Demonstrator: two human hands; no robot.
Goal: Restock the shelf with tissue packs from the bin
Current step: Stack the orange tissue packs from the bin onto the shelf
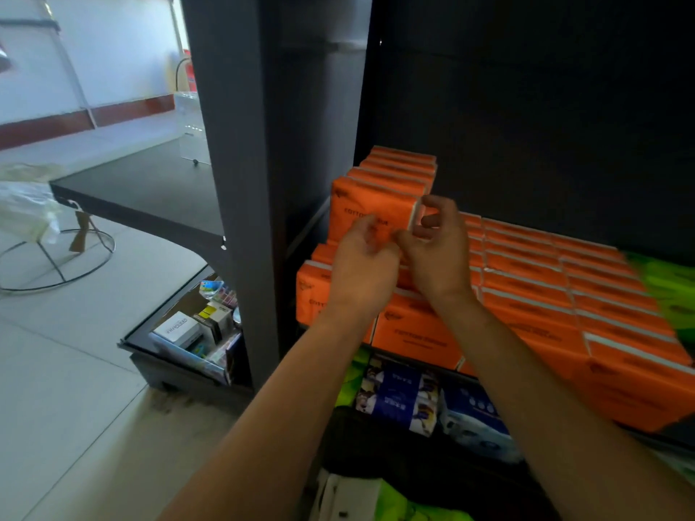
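Note:
Orange tissue packs fill the dark shelf in rows, and a second layer is stacked at the back left. The front pack of that upper stack stands upright. My right hand has its index finger and thumb curled round this pack's right edge. Just left of it, my left hand is in front of the pack's face with loosely curled, blurred fingers and holds nothing that I can see. The bin is not clearly in view.
Green packs lie at the shelf's right end. Blue tissue packs sit on the level below, above a dark mass. A grey upright post stands left of the shelf, with a black table and a low tray of small boxes beyond it.

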